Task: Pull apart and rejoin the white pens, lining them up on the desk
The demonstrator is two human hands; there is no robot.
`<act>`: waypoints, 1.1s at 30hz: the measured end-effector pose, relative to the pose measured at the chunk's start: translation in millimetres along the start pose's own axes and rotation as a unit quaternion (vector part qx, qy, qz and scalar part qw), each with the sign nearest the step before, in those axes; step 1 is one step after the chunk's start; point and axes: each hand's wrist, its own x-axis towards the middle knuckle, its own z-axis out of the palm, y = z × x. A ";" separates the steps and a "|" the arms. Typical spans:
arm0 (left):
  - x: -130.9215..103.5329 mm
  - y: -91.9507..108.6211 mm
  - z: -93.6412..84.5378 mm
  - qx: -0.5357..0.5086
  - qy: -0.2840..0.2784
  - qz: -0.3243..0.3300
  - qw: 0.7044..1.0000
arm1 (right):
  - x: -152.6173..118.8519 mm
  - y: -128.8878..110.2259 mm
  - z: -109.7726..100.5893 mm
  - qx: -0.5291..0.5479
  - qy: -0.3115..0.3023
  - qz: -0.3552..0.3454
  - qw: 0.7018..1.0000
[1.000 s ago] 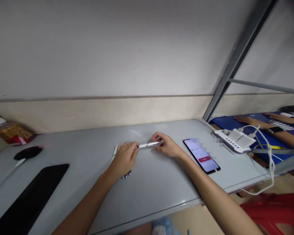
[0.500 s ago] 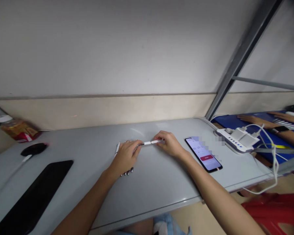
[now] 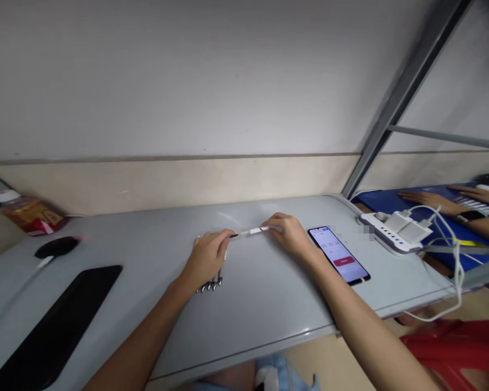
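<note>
My left hand (image 3: 206, 254) is closed, pinching the dark front part of a pen (image 3: 233, 235) between thumb and fingertips. A thin pale refill (image 3: 244, 233) runs from it toward a white pen barrel (image 3: 258, 230). My right hand (image 3: 286, 233) grips that barrel at its far end, with the fingers closed round it. Both pieces are held in line just over the desk, and the thin stretch shows between them. Beneath my left hand lie several pens (image 3: 210, 285) side by side; their shiny ends stick out, while the rest is mostly hidden.
A phone (image 3: 339, 255) with a lit timer lies right of my right hand. Beyond it sits a power strip (image 3: 391, 233) with white chargers and cables. Left are a black tablet-like slab (image 3: 61, 326), a black disc (image 3: 56, 248) and a jar (image 3: 30, 213). Another person's hands (image 3: 427, 201) rest far right.
The pen's white barrel has moved right, away from the dark front part, exposing the thin refill between them. My right hand has shifted slightly right; the left has moved a little left.
</note>
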 end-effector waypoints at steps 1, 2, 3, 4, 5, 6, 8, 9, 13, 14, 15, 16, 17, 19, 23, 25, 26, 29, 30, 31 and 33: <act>0.0 0.5 -0.2 0.000 -0.002 -0.002 1.000 | 0.3 -0.8 1.6 0.007 0.000 -0.009 1.000; 0.0 1.0 -0.5 0.000 -0.004 -0.005 1.000 | 0.6 -1.6 3.2 0.015 0.001 -0.017 1.000; -0.1 1.5 -0.8 -0.001 -0.005 -0.007 1.000 | 0.9 -2.4 4.6 0.025 0.003 -0.024 0.999; -0.3 1.9 -1.0 -0.003 -0.005 -0.008 1.000 | 1.1 -3.2 5.9 0.034 0.007 -0.031 0.999; -0.7 2.5 -1.0 -0.005 -0.003 -0.008 1.000 | 1.3 -4.2 7.0 0.042 0.010 -0.040 0.998; -1.2 3.2 -0.8 -0.008 -0.002 -0.003 1.000 | 1.3 -5.4 7.9 0.049 0.012 -0.048 0.998; -2.5 4.9 0.0 -0.012 0.002 0.010 1.000 | 1.1 -8.6 9.8 0.056 0.017 -0.064 0.996; -3.2 5.9 0.6 -0.012 0.002 0.017 1.000 | 0.8 -10.7 10.8 0.059 0.018 -0.071 0.996; -5.1 7.4 2.8 0.002 0.002 0.017 1.000 | 0.3 -20.4 14.8 0.095 0.007 -0.082 0.992; -5.3 6.7 3.0 0.005 0.000 0.018 1.000 | 0.5 -22.3 15.4 0.114 0.002 -0.075 0.991; -5.4 5.7 3.1 0.007 -0.003 0.022 1.000 | 0.8 -23.5 15.8 0.138 -0.001 -0.061 0.989; -5.4 4.5 3.0 0.008 -0.007 0.028 1.000 | 1.1 -24.1 16.1 0.167 -0.006 -0.040 0.985; -5.3 3.4 2.7 0.008 -0.011 0.035 0.999 | 1.5 -24.1 16.3 0.197 -0.011 -0.014 0.980; -5.0 1.8 1.9 0.007 -0.013 0.049 0.999 | 2.3 -22.7 16.7 0.254 -0.033 0.034 0.966; -3.9 1.6 0.0 -0.004 -0.011 0.070 0.997 | 3.1 -20.2 15.6 0.309 -0.108 0.096 0.940; -3.4 1.6 -0.5 -0.011 -0.009 0.070 0.997 | 3.0 -20.8 12.5 0.332 -0.128 0.112 0.928; -3.1 1.4 -0.6 -0.013 -0.008 0.067 0.998 | 2.9 -21.4 10.4 0.346 -0.133 0.111 0.922; -3.1 0.4 -0.9 -0.016 -0.009 0.058 0.998 | 2.4 -22.6 4.9 0.380 -0.150 0.091 0.908; -3.3 0.4 -1.1 -0.016 -0.009 0.056 0.998 | 2.3 -22.5 4.0 0.383 -0.156 0.089 0.906; -3.6 0.6 -1.4 -0.016 -0.011 0.056 0.998 | 2.3 -22.1 3.7 0.381 -0.162 0.092 0.906; -4.3 1.8 -2.2 -0.023 -0.011 0.054 0.998 | 2.4 -20.9 4.3 0.364 -0.171 0.112 0.909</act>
